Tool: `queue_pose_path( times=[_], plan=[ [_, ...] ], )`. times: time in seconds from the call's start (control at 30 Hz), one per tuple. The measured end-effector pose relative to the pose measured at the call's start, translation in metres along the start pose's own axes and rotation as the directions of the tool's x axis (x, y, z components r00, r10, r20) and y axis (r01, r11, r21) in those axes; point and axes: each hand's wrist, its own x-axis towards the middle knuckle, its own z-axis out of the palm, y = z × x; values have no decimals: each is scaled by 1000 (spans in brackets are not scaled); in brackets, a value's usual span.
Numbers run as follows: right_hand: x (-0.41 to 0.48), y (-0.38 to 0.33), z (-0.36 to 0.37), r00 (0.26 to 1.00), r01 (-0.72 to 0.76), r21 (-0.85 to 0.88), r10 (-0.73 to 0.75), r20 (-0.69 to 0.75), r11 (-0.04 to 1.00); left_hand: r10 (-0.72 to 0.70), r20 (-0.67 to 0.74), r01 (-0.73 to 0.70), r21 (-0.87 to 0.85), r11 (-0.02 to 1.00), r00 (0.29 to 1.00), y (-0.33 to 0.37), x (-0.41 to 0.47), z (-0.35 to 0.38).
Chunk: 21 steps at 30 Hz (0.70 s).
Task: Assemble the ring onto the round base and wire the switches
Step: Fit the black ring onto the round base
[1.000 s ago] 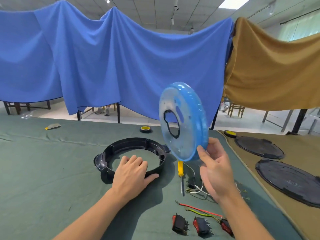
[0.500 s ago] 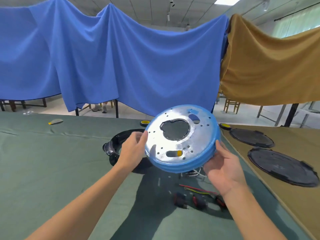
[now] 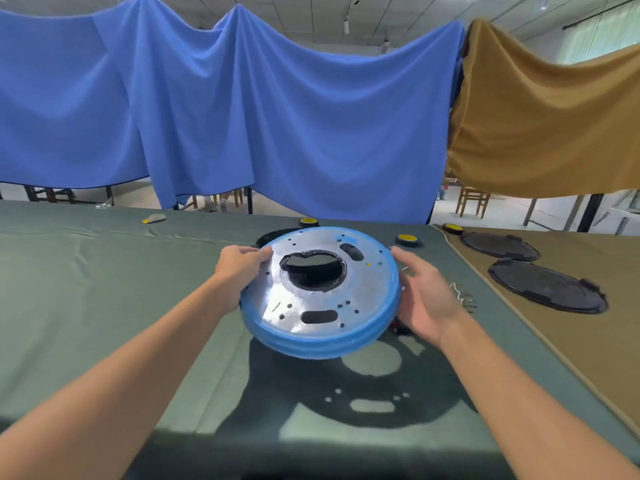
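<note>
The round base (image 3: 363, 292) has tipped flatter and come lower than half a second ago, and both hands have moved with it, one on each side.

The green-clothed surface (image 3: 104, 289) fills the lower view. The base is held above its middle and throws a dark shadow on the cloth toward 6 o'clock. The base's silver face is turned up, with a blue rim and a large dark hole near the centre.

The left hand (image 3: 239, 268) grips the rim at 9 o'clock, fingers (image 3: 258, 252) curled over the edge. The right hand (image 3: 424, 296) lies along the rim at 3 o'clock, fingers straight and close together. It is blurred, so I cannot tell whether it touches.

Two black lids (image 3: 547, 289) lie on tan cloth at 3 o'clock, well apart from the base. The black ring (image 3: 265, 240) shows just beyond the base at 11 o'clock, mostly hidden. A yellow-and-black roll (image 3: 408, 240) sits at 1 o'clock, and loose wires (image 3: 462, 296) lie just past the right hand.
</note>
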Motion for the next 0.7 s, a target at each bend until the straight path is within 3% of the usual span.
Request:
queue_pose_path(
  times=[0.1, 0.2, 0.3, 0.4, 0.6, 0.7],
  plan=[
    [-2, 10, 8, 983, -73, -395, -1, -184, 916, 8, 21, -10, 58, 998, 1000, -5, -11, -16],
    [-12, 20, 14, 985, -160, -729, 55, -166, 665, -20, 12, 18, 170, 985, 1000, -16, -21, -31],
    [-17, 29, 16, 985, -164, -902, 119, -127, 400, -63, 22, 55, 254, 966, 998, -29, -29, -43],
    [-20, 34, 21, 985, -120, -978, 147, -95, 171, -61, 31, 50, 272, 961, 998, -39, -37, -51],
    [-17, 37, 22, 985, 0, -988, 170, -27, -154, -13, 79, -3, 210, 978, 997, -49, -40, -52],
    [-8, 38, 21, 988, 28, -978, 154, -4, -204, 2, 72, -18, 220, 975, 997, -50, -37, -49]
  ],
)
